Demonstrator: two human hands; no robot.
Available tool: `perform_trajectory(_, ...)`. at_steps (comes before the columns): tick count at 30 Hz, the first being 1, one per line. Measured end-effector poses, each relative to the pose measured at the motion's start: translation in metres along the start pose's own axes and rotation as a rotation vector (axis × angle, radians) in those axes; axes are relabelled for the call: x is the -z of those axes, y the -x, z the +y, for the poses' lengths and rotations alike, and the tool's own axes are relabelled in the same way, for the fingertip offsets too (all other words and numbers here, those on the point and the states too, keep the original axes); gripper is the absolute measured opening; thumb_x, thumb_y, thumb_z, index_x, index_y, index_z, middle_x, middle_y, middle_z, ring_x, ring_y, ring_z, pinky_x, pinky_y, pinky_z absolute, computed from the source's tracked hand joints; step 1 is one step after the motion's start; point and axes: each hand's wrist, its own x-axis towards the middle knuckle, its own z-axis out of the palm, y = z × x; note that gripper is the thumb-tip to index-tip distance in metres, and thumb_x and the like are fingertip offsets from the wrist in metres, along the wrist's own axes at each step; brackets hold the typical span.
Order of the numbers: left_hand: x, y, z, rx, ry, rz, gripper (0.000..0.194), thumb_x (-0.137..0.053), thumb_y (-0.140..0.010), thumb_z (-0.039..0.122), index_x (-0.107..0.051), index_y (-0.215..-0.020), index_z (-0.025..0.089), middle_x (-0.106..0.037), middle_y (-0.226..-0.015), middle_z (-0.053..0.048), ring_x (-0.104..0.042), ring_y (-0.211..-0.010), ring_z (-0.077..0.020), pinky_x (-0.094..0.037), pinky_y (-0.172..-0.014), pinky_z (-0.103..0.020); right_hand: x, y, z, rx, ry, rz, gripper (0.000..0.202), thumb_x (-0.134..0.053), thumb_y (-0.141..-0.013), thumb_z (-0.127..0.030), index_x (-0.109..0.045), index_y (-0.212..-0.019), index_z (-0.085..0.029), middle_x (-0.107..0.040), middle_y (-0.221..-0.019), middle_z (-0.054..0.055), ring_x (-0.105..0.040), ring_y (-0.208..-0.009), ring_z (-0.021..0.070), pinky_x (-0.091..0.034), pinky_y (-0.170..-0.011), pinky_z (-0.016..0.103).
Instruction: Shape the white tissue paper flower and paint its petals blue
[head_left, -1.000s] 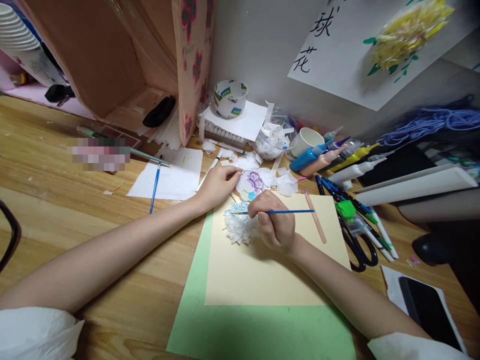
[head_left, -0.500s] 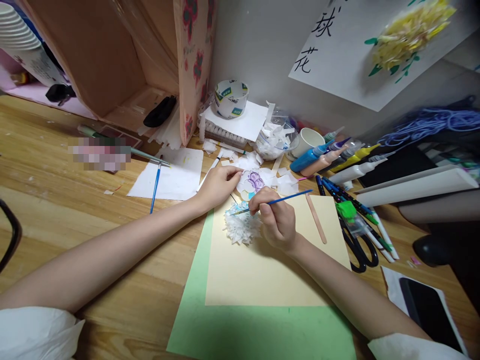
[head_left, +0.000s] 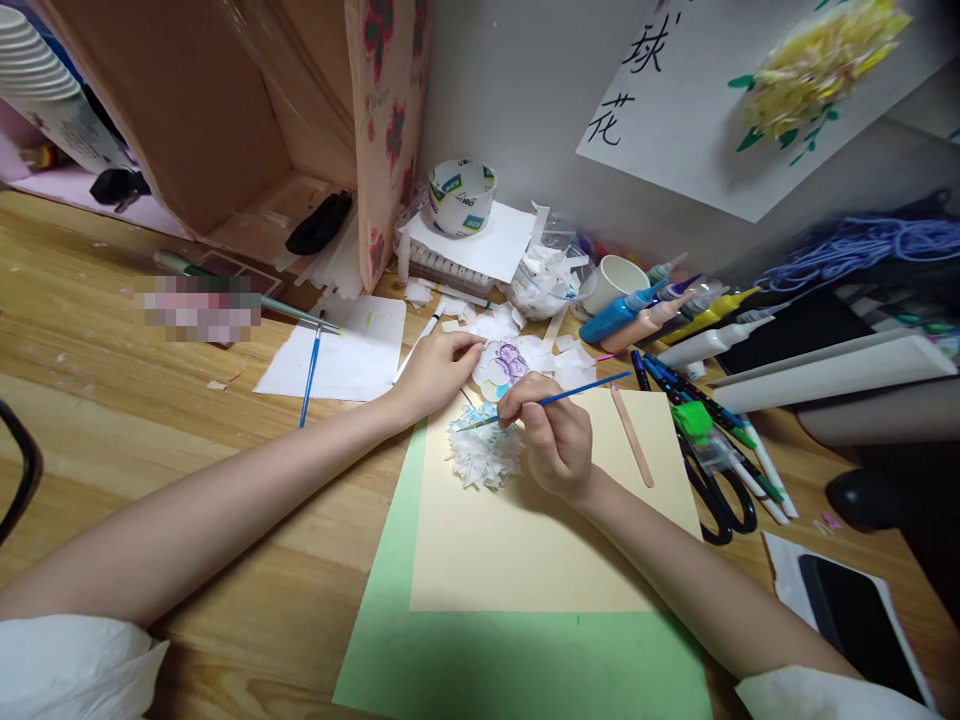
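Observation:
My right hand (head_left: 553, 432) grips a thin blue paintbrush (head_left: 581, 388) in a pen hold. The brush tip lies on the upper part of a white paper flower (head_left: 486, 462), whose top petals are tinted light blue. The flower rests on a cream sheet (head_left: 555, 560). My left hand (head_left: 439, 375) is closed at the left edge of a small white paint palette (head_left: 489, 362), thumb and fingertips on its rim. Purple and light blue paint shows in the palette wells. Part of the rim is hidden by my fingers.
Green paper (head_left: 450, 665) lies under the cream sheet, with a wooden stick (head_left: 634, 440) on top. To the right are scissors (head_left: 720, 510), pens, paint bottles (head_left: 637, 325) and a phone (head_left: 855, 620). A second brush (head_left: 310, 375) lies left on white paper (head_left: 360, 350). A tape roll (head_left: 463, 200) stands behind.
The back end of the paintbrush has shifted slightly up and right, with its tip still on the flower's upper petals. My left hand and the palette stay in place.

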Motion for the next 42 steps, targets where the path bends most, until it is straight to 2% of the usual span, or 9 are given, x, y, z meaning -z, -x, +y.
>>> perform_trajectory(3, 0.0, 0.0, 0.0, -0.002, -0.018, 0.003, 0.029, -0.051, -0.088, 0.026, -0.073, -0.102, 0.015, -0.075, -0.096, -0.004, -0.067, -0.085, -0.0163, -0.05, -0.081, -0.025, -0.001, -0.001, -0.001, 0.023, -0.011, 0.068, 0.023, -0.036, -0.095, -0.019, -0.055, -0.082, -0.021, -0.054, -0.068, 0.001, -0.053, -0.063, 0.0147, -0.043, -0.06, 0.032)
perform_trajectory(8, 0.0, 0.0, 0.0, -0.019, -0.027, 0.008, 0.029, -0.051, -0.088, 0.026, -0.073, -0.104, 0.015, -0.075, -0.099, -0.004, -0.067, -0.088, -0.0172, -0.049, -0.083, -0.026, 0.004, -0.008, 0.007, 0.036, 0.022, 0.355, 0.026, -0.038, -0.096, -0.025, -0.053, -0.075, -0.022, -0.05, -0.062, -0.001, -0.05, -0.055, 0.0131, -0.039, -0.053, 0.03)
perform_trajectory(10, 0.0, 0.0, -0.001, -0.014, -0.027, 0.004, 0.03, -0.05, -0.088, 0.027, -0.073, -0.105, 0.017, -0.075, -0.098, -0.004, -0.067, -0.087, -0.0175, -0.049, -0.082, -0.026, 0.008, -0.01, 0.016, 0.016, 0.102, 0.418, 0.027, -0.039, -0.095, -0.027, -0.052, -0.073, -0.022, -0.049, -0.061, -0.001, -0.047, -0.053, 0.0127, -0.038, -0.051, 0.029)
perform_trajectory(16, 0.0, 0.0, -0.004, -0.001, -0.005, -0.002, 0.03, -0.051, -0.088, 0.027, -0.072, -0.107, 0.018, -0.075, -0.1, -0.004, -0.067, -0.087, -0.0176, -0.05, -0.083, -0.028, 0.017, -0.007, 0.037, 0.028, 0.285, 0.333, 0.024, -0.041, -0.093, -0.023, -0.053, -0.072, -0.021, -0.052, -0.063, -0.001, -0.05, -0.058, 0.014, -0.041, -0.06, 0.031)
perform_trajectory(25, 0.0, 0.0, -0.003, 0.005, -0.01, -0.001, 0.031, -0.051, -0.087, 0.029, -0.072, -0.108, 0.018, -0.075, -0.099, -0.004, -0.067, -0.086, -0.0179, -0.049, -0.085, -0.028, 0.017, -0.006, 0.038, 0.036, 0.295, 0.284, 0.022, -0.04, -0.093, -0.019, -0.053, -0.075, -0.021, -0.052, -0.064, -0.001, -0.05, -0.059, 0.0138, -0.04, -0.061, 0.031)
perform_trajectory(31, 0.0, 0.0, -0.002, -0.002, -0.043, 0.005, 0.031, -0.05, -0.088, 0.027, -0.073, -0.106, 0.018, -0.075, -0.098, -0.003, -0.067, -0.087, -0.0175, -0.05, -0.084, -0.027, 0.011, -0.011, 0.023, 0.081, 0.1, 0.459, 0.025, -0.039, -0.095, -0.027, -0.052, -0.075, -0.022, -0.049, -0.062, -0.002, -0.047, -0.054, 0.0129, -0.039, -0.056, 0.031)
perform_trajectory(33, 0.001, 0.0, -0.001, -0.002, -0.048, 0.005, 0.03, -0.05, -0.087, 0.027, -0.073, -0.105, 0.018, -0.075, -0.098, -0.004, -0.067, -0.086, -0.0175, -0.05, -0.084, -0.027, 0.007, -0.011, 0.014, 0.065, 0.014, 0.399, 0.024, -0.038, -0.096, -0.027, -0.053, -0.078, -0.022, -0.051, -0.063, -0.002, -0.049, -0.056, 0.0131, -0.041, -0.056, 0.03)
perform_trajectory(38, 0.0, 0.0, 0.0, -0.018, -0.019, 0.0, 0.03, -0.05, -0.088, 0.027, -0.073, -0.103, 0.016, -0.075, -0.098, -0.005, -0.067, -0.086, -0.0176, -0.051, -0.082, -0.027, 0.0, -0.004, -0.001, 0.026, -0.054, 0.118, 0.021, -0.037, -0.095, -0.022, -0.055, -0.083, -0.021, -0.055, -0.067, 0.0, -0.054, -0.063, 0.0145, -0.043, -0.06, 0.031)
perform_trajectory(42, 0.0, 0.0, 0.001, -0.004, -0.03, 0.003, 0.029, -0.05, -0.087, 0.026, -0.073, -0.102, 0.017, -0.075, -0.096, -0.004, -0.067, -0.085, -0.0171, -0.05, -0.082, -0.027, -0.001, 0.0, -0.001, 0.006, -0.022, 0.022, 0.022, -0.036, -0.095, -0.02, -0.055, -0.083, -0.021, -0.055, -0.069, 0.001, -0.054, -0.065, 0.0151, -0.044, -0.063, 0.032)
